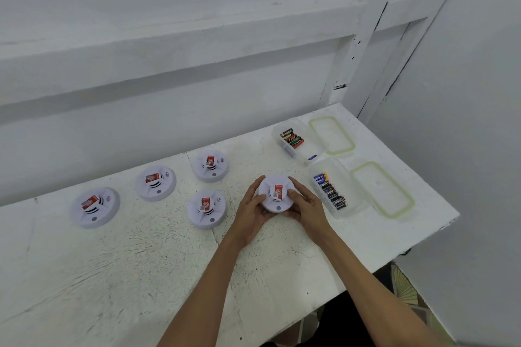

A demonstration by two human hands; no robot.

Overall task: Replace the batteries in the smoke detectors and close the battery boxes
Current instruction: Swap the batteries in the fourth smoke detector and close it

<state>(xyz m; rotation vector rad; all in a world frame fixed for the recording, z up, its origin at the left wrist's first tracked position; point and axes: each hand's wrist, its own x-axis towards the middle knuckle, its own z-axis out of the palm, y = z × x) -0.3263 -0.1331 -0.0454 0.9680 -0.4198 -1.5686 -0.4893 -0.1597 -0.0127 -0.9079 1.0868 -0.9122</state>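
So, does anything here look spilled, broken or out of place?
Nothing spilled or broken: batteries lie inside the two clear boxes, lids beside them. Only the white paint on the table looks scuffed and cracked.

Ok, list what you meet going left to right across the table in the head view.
Leftmost smoke detector → second smoke detector → held smoke detector → near battery box → its lid.

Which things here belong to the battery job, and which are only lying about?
Job: held detector, in left hand and right hand; four other detectors; two battery boxes with batteries; two lids.
Lying about: pale ribbed thing below the table, unclear.
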